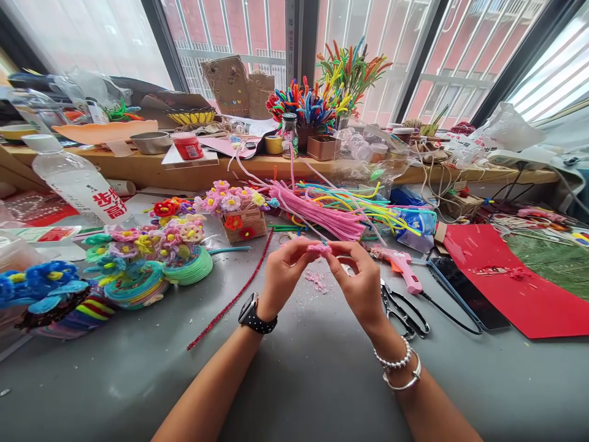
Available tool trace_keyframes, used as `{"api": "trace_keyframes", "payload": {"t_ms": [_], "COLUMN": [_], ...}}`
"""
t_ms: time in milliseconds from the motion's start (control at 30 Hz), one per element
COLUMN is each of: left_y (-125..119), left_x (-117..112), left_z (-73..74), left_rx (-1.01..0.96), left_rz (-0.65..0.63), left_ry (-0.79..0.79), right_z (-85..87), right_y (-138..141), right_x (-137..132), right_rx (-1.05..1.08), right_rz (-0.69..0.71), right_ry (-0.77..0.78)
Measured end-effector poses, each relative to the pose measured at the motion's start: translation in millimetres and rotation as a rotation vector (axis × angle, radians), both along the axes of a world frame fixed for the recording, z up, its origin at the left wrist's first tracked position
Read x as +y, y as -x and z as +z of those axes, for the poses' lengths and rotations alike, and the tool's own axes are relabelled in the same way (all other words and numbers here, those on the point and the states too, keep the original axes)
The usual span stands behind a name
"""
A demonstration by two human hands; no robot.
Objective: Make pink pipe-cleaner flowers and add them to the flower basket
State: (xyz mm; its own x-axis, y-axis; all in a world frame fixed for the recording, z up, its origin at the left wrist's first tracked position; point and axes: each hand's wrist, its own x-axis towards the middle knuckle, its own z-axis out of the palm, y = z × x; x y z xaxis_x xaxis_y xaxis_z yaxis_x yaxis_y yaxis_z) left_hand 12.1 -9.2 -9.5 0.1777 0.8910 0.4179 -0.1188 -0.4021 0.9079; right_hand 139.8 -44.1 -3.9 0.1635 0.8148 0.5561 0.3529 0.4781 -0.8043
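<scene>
Both hands meet over the middle of the grey table, pinching a small pink fuzzy piece of pipe cleaner (319,248) between thumbs and fingertips. My left hand (289,270), with a dark watch at the wrist, grips its left end. My right hand (358,276), wearing silver bracelets, grips its right end. Fingers partly cover the piece, so its full shape is hidden. Under the hands lie pink fluff clippings (316,281). A dark red glittery pipe cleaner (230,301) stretches along the table left of my left hand. Black-handled scissors (407,310) rest beside my right wrist.
A pink glue gun (402,270) with its cord and a phone (467,294) lie to the right, near red card (519,276). Behind the hands is a bundle of pink pipe cleaners (317,212). Fuzzy flower pots (186,267) and a plastic bottle (76,181) stand at left.
</scene>
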Motion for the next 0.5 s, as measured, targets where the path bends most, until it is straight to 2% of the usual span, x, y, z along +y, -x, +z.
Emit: {"api": "trace_keyframes", "payload": {"t_ms": [200,367,433,500], "left_y": [4,-2,-4,-4], "left_x": [1,-6,-6,-5], "left_z": [-1.2,-1.1,-2.6,-3.9], "left_rx": [0.096,0.221,0.254,0.294], "left_rz": [0.034,0.155,0.191,0.203], "left_ry": [-0.006,0.008,0.019,0.01], "right_z": [-0.7,-11.6,-14.8,-15.3], "right_y": [-6,-2,0,-1], "right_x": [2,5,7,9], "right_rx": [-0.225,-0.484,-0.556,-0.536], "right_rz": [-0.076,-0.279,-0.322,-0.28], "right_ry": [-0.117,-0.244,-0.246,-0.184]}}
